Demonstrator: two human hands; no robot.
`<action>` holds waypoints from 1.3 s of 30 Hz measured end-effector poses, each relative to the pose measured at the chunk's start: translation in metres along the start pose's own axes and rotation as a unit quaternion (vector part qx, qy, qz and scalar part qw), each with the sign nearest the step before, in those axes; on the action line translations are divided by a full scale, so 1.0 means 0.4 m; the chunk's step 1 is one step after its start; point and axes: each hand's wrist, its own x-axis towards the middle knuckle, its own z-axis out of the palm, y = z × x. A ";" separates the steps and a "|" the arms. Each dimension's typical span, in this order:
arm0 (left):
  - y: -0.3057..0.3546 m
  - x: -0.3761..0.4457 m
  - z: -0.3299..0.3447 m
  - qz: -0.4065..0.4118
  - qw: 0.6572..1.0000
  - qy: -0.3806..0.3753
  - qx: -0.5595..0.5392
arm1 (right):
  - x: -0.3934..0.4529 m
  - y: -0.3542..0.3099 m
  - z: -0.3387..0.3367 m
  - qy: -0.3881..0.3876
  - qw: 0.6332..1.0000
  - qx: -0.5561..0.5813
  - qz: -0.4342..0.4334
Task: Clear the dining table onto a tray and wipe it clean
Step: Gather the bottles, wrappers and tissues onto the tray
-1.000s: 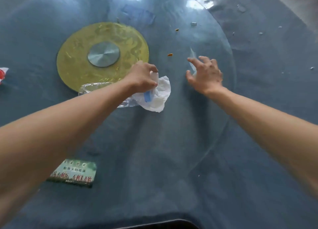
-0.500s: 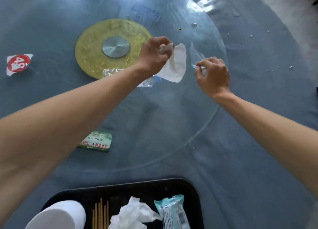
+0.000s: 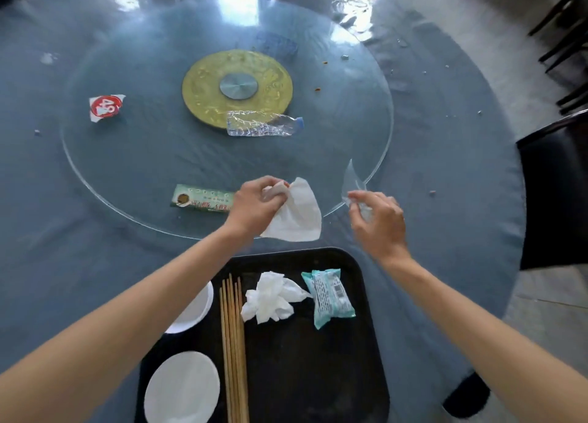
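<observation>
My left hand point(image 3: 254, 204) pinches a white tissue point(image 3: 297, 216) that hangs just beyond the far rim of the black tray point(image 3: 366, 343). My right hand point(image 3: 378, 222) pinches a scrap of clear plastic film point(image 3: 351, 181) above the table's blue cloth point(image 3: 445, 184). The tray holds a crumpled tissue point(image 3: 270, 297), a teal snack packet point(image 3: 329, 297), several wooden skewers point(image 3: 234, 343) and two white paper cups point(image 3: 181, 387). On the glass turntable point(image 3: 159, 155) lie a crushed clear bottle point(image 3: 264, 125), a green packet point(image 3: 203, 198) and a red and white wrapper point(image 3: 105, 106).
A gold disc point(image 3: 203, 88) sits at the turntable's centre. Crumbs point(image 3: 317, 88) dot the glass and cloth at the right. A black chair seat point(image 3: 553, 193) stands at the table's right edge, with dark chair legs point(image 3: 563, 25) farther back on the floor.
Both hands have drawn back from near the gold disc toward the tray, the left with the tissue and the right with the film. The bottle now lies uncovered.
</observation>
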 end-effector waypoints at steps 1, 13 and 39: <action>-0.031 -0.053 0.001 -0.013 1.000 -0.004 -0.005 | -0.058 -0.002 0.003 -0.019 1.000 0.005 0.011; -0.300 -0.417 0.036 -0.041 0.990 0.030 0.129 | -0.476 -0.108 0.173 -0.147 0.988 0.007 0.045; -0.095 0.052 -0.074 0.045 0.969 0.050 0.238 | -0.015 -0.093 0.123 -0.079 0.996 0.011 -0.047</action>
